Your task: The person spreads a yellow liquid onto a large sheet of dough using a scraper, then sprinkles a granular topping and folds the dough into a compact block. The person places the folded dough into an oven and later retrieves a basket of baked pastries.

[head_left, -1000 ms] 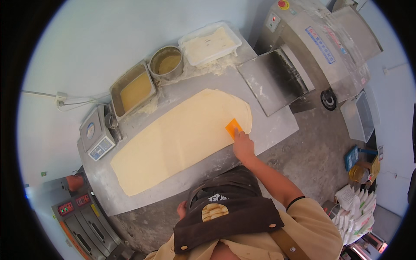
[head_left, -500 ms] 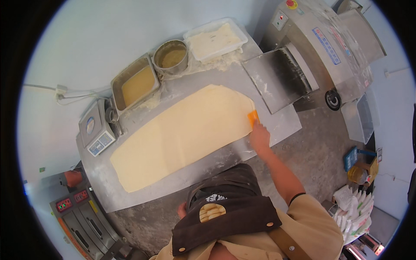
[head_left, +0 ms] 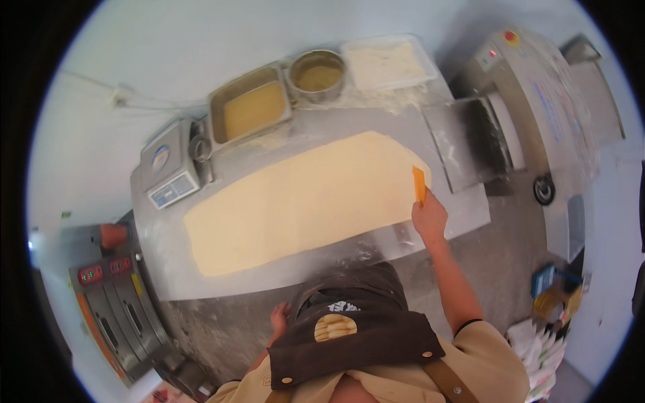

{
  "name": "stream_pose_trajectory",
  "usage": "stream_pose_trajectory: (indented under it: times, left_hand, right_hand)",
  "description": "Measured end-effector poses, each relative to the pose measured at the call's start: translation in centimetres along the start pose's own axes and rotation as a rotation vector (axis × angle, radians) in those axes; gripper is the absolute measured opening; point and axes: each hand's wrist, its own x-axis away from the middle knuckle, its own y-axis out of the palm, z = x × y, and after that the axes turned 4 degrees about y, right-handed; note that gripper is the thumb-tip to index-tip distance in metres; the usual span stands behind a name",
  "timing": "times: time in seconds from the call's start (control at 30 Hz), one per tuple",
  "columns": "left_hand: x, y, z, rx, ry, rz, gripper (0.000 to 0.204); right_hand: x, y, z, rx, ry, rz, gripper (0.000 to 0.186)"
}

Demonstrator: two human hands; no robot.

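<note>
A large flat sheet of pale yellow dough (head_left: 295, 205) is spread lengthwise over the metal worktable. My right hand (head_left: 430, 216) is closed around an orange dough scraper (head_left: 419, 184). The scraper shows as a narrow strip over the dough's right end, its blade pointing away from me; whether it touches the dough I cannot tell. Low beside my dark apron (head_left: 363, 349), off the table's near edge, hangs my left hand (head_left: 281, 317). Its fingers look loosely apart, and nothing shows in them.
Along the table's (head_left: 171, 279) back stand a scale (head_left: 168, 164), a rectangular metal pan (head_left: 216, 124), a round metal pot (head_left: 295, 86) and a white plastic tub (head_left: 430, 64) of flour. A dough-rolling machine (head_left: 537, 94) adjoins the right end. An oven (head_left: 114, 316) stands at left.
My view has shifted, so the table sits farther right and lies more level. The scraper has turned from broad side to narrow. More of my left hand and forearm shows.
</note>
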Motion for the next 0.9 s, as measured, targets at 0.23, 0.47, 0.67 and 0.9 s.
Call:
stream_pose_trajectory:
  times: [0.23,0.47,0.67,0.9]
  left_hand:
    - [-0.1,0.7,4.1,0.339,-0.307,0.203,0.021]
    - [-0.1,-0.2,4.2,0.515,-0.380,0.244,0.022]
    - [2.0,-2.3,0.1,0.534,-0.534,0.419,0.014]
    - [1.5,-2.7,-1.8,0.527,-0.243,0.462,0.010]
  right_hand:
    - [-7.7,9.8,-22.6,0.056,-0.724,-0.016,0.054]
    - [-11.4,22.7,-39.8,0.212,-1.047,0.181,0.056]
    - [-7.4,27.3,-38.7,0.384,-1.125,-0.020,0.058]
    - [-2.8,21.3,-34.7,0.250,-1.104,-0.121,0.061]
